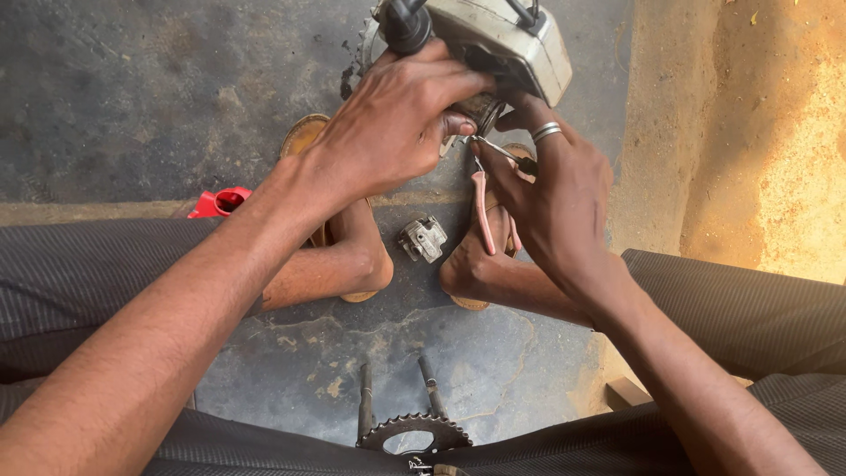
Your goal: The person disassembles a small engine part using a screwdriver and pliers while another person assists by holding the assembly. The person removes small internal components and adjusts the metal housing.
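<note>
Your left hand [397, 123] closes its grip on the grey engine part [502, 40] at the far edge. Your right hand [555, 198] closes on pink-handled pliers [486, 198], tips touching that part. Between your feet lies a small metal piece [423, 238]; open floor [132, 97] lies left, a sprocket [412, 432] near.

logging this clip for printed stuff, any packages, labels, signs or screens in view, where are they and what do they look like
No labels, signs or screens show.
Red container: the one package-like thing, on the floor left of the left forearm, partly hidden; red plastic with a round opening.
</note>
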